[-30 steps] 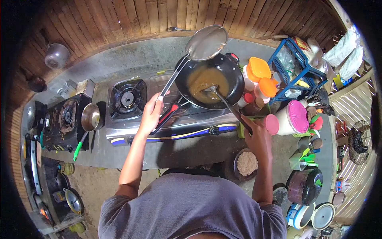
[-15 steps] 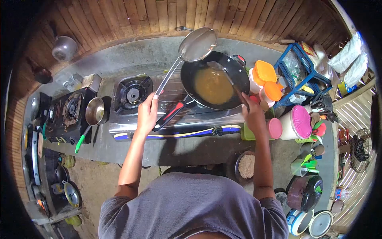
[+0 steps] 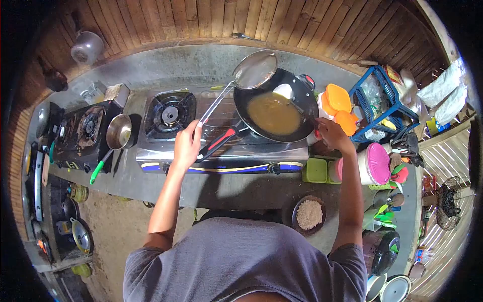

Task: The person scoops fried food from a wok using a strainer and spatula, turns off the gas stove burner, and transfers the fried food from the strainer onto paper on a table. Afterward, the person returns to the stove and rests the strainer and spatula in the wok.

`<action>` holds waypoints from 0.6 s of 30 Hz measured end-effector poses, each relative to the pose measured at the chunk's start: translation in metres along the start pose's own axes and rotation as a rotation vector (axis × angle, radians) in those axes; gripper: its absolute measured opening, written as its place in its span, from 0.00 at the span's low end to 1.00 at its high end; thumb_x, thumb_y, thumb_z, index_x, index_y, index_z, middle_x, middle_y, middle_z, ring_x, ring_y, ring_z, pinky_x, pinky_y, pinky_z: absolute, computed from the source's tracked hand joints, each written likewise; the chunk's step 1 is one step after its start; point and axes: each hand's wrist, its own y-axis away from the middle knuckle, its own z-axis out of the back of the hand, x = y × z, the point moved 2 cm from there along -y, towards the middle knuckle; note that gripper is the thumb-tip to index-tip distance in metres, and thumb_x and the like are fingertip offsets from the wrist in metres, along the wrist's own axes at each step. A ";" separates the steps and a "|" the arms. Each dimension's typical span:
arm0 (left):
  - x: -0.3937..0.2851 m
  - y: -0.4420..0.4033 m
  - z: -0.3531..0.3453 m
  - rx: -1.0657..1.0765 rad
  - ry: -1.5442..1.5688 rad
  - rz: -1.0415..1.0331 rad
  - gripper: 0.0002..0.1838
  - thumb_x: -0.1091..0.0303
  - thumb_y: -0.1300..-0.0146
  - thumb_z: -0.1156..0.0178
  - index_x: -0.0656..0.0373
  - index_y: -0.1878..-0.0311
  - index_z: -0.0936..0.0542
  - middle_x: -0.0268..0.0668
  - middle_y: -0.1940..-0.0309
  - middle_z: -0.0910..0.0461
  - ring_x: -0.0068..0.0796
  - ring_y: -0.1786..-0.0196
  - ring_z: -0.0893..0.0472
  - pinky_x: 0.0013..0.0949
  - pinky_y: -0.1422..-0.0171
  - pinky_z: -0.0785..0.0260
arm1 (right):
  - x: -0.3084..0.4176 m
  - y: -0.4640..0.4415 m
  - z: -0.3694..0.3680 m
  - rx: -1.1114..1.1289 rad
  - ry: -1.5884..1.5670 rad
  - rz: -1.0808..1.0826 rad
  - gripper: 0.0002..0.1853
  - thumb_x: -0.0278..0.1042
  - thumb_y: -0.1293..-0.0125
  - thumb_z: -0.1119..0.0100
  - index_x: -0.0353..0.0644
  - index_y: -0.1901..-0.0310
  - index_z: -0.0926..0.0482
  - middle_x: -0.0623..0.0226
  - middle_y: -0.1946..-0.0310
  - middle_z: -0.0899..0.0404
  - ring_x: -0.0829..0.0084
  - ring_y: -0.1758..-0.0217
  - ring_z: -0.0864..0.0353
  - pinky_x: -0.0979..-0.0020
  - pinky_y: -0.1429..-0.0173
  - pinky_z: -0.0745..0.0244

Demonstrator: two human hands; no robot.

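My left hand (image 3: 188,145) is closed around the handle of a round mesh strainer (image 3: 255,69). The strainer's mesh is tilted over the far left rim of a black wok (image 3: 311,132). Cloudy brown liquid (image 3: 274,115) lies in the wok, which sits on the right side of a gas stove (image 3: 221,155). My right hand (image 3: 334,135), right of the wok, grips the handle of a spatula (image 3: 284,91). The spatula's blade shines bright near the liquid's far edge. Under my left hand, the wok's red and black handle (image 3: 219,144) points toward me.
An uncovered burner (image 3: 170,116) is at the stove's left. Further left, a small saucepan (image 3: 119,132) with a green handle sits beside another stove. Orange-lidded containers (image 3: 338,97), a blue rack (image 3: 387,100) and a pink-lidded tub (image 3: 378,163) crowd the right. A bowl of pale grains (image 3: 309,214) stands near my body.
My right hand has shifted right with the spatula, and its blade now catches the light. The strainer sits slightly lower and further right in view. The whole view has also shifted a little.
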 end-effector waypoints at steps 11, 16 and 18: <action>0.007 0.003 0.002 -0.010 -0.031 0.012 0.13 0.64 0.27 0.49 0.61 0.49 0.20 0.51 0.81 0.26 0.44 0.79 0.23 0.40 0.72 0.35 | 0.029 0.007 0.019 0.337 -0.097 -0.105 0.20 0.37 0.24 0.55 0.44 0.34 0.30 0.72 0.73 0.22 0.84 0.80 0.30 0.79 0.76 0.32; 0.013 0.004 0.001 -0.016 -0.031 -0.012 0.14 0.64 0.27 0.49 0.61 0.49 0.20 0.51 0.81 0.26 0.44 0.79 0.23 0.41 0.72 0.35 | 0.052 0.033 0.030 0.412 -0.078 -0.127 0.20 0.39 0.24 0.55 0.45 0.35 0.28 0.69 0.73 0.20 0.82 0.78 0.26 0.77 0.73 0.28; 0.012 0.004 0.001 0.005 -0.035 0.007 0.14 0.63 0.27 0.49 0.60 0.49 0.19 0.51 0.81 0.26 0.45 0.79 0.23 0.41 0.72 0.35 | 0.050 0.040 0.030 0.418 -0.086 -0.123 0.19 0.39 0.24 0.55 0.45 0.36 0.28 0.67 0.72 0.19 0.80 0.76 0.24 0.75 0.71 0.26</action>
